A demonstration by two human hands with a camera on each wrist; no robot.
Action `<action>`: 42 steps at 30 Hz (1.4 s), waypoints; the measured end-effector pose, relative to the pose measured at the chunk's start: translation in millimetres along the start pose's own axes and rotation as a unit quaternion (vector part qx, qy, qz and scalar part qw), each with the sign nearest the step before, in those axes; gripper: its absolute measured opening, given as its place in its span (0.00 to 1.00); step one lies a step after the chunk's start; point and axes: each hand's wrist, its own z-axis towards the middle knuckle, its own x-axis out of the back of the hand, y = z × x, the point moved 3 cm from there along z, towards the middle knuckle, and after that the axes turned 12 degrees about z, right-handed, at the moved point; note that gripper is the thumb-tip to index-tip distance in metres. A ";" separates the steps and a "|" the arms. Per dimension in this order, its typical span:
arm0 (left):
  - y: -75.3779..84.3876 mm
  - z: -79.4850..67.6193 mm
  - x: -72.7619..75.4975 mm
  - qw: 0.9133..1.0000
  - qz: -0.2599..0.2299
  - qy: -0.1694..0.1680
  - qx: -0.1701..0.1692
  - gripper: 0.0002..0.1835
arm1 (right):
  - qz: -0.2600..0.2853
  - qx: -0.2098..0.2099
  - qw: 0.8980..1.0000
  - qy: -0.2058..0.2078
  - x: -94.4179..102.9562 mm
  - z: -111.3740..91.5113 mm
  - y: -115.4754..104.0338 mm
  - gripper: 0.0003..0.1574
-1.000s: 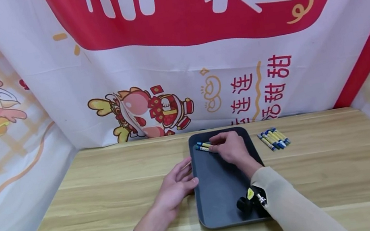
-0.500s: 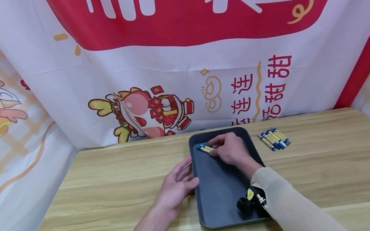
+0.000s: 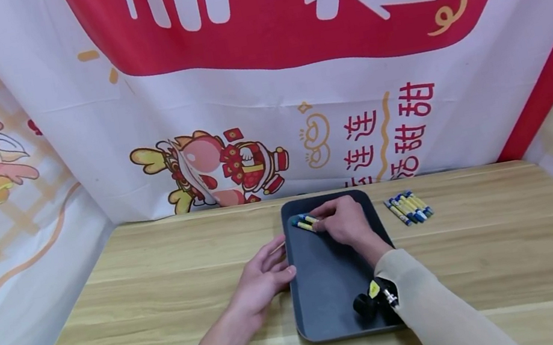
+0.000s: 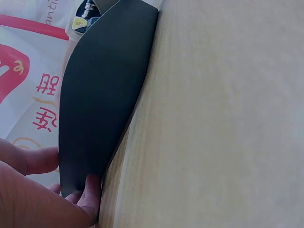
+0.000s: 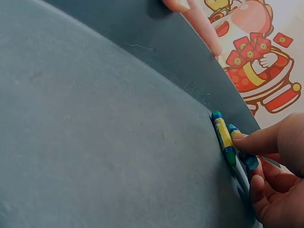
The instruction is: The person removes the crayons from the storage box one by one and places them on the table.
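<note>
A dark grey tray (image 3: pixel 329 292) lies on the wooden table. My right hand (image 3: pixel 344 222) is over its far end, thumb and fingers pinching a blue crayon (image 5: pixel 251 163) with a yellow wrapper. Right beside that one, a green crayon (image 5: pixel 223 137) lies on the tray floor along the end wall. The fingers cover the middle of the blue crayon. My left hand (image 3: pixel 262 282) holds the tray's left side. Its thumb is at the rim and its other fingers (image 4: pixel 90 194) are against the outer wall in the left wrist view.
Several crayons (image 3: pixel 409 208) with yellow wrappers and blue or green ends lie side by side on the table, right of the tray. A printed cloth (image 3: pixel 221 102) hangs behind the table (image 3: pixel 175 287). A black wrist camera (image 3: pixel 367 305) overhangs the tray's near right part.
The blue crayon and the green one have shifted slightly against each other under my right fingers, with a small gap opening between them. My left hand and the tray have stayed put.
</note>
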 end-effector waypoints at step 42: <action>-1.9 3.3 1.5 1.000 0.003 0.002 0.010 0.35 | 0.027 0.124 0.992 -0.001 24.1 -12.0 -21.0 0.14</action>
